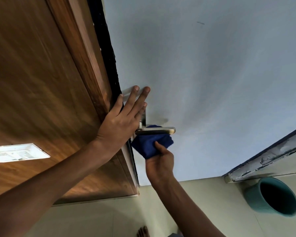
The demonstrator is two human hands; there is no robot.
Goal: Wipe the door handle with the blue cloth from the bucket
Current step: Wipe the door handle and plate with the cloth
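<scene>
A metal lever door handle point(156, 131) sticks out to the right from the pale blue door point(212, 82). My right hand point(160, 164) is shut on a bunched dark blue cloth point(150, 142), which presses against the underside of the lever. My left hand point(125, 117) lies flat with fingers spread against the door edge, just above and left of the handle; it covers part of the handle plate. A teal bucket point(272, 196) stands on the floor at the lower right, its inside dark.
A brown wooden frame and panel point(41, 82) fills the left side, with a white switch plate point(18, 152) on it. Pale floor tiles point(109, 219) run below. A worn white door frame point(266, 158) slants at the right. A bare foot point(143, 232) shows at the bottom edge.
</scene>
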